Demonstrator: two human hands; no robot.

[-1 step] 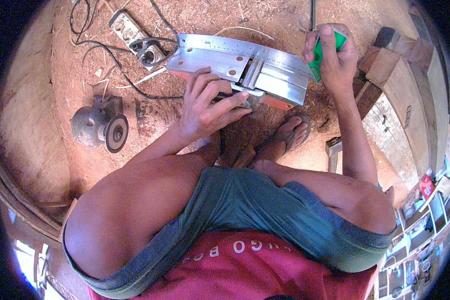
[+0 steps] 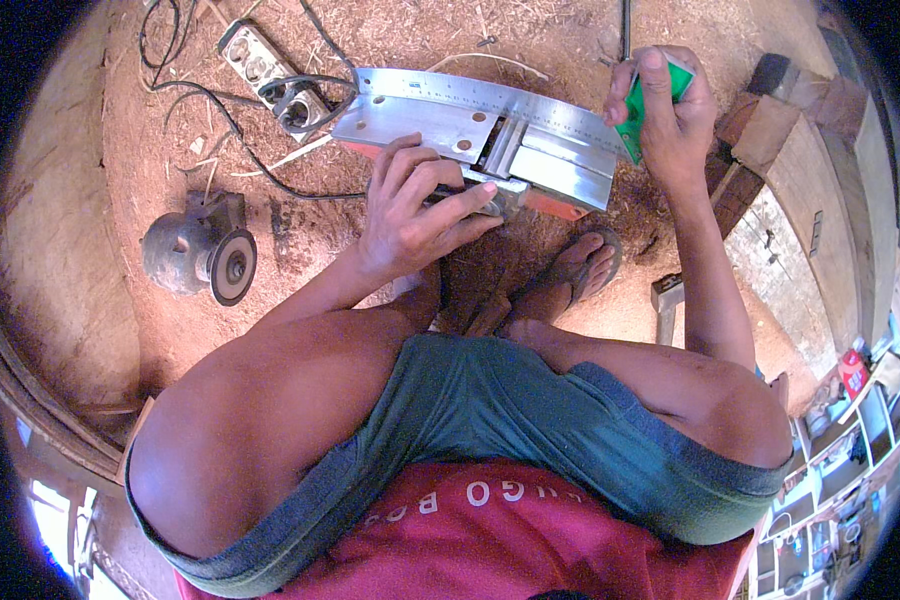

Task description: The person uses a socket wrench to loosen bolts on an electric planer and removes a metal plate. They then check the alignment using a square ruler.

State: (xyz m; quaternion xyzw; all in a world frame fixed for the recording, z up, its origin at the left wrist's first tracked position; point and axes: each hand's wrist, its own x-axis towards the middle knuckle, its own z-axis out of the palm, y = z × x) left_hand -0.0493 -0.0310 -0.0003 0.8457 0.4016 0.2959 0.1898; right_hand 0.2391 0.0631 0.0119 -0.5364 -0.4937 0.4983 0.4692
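An upturned electric planer (image 2: 410, 125) lies in front of me, its shiny metal sole facing up and its blade drum (image 2: 508, 145) showing in the gap. Along the sole's far edge rests a steel ruler (image 2: 450, 90). My left hand (image 2: 410, 215) grips the planer's near side, fingers curled by the drum; part of the body is hidden beneath the hand. My right hand (image 2: 675, 125) is raised beyond the planer's right end. Between its thumb and fingers it pinches a flat green piece (image 2: 681, 80), whose exact kind I cannot make out.
An angle grinder (image 2: 195, 250) with a disc lies at the left on the shaving-strewn floor. Behind it is a white power strip (image 2: 255, 65) with black cables. A hammer (image 2: 667, 295) stands near my right foot (image 2: 585, 265). Wooden boards (image 2: 795, 190) lie at the right.
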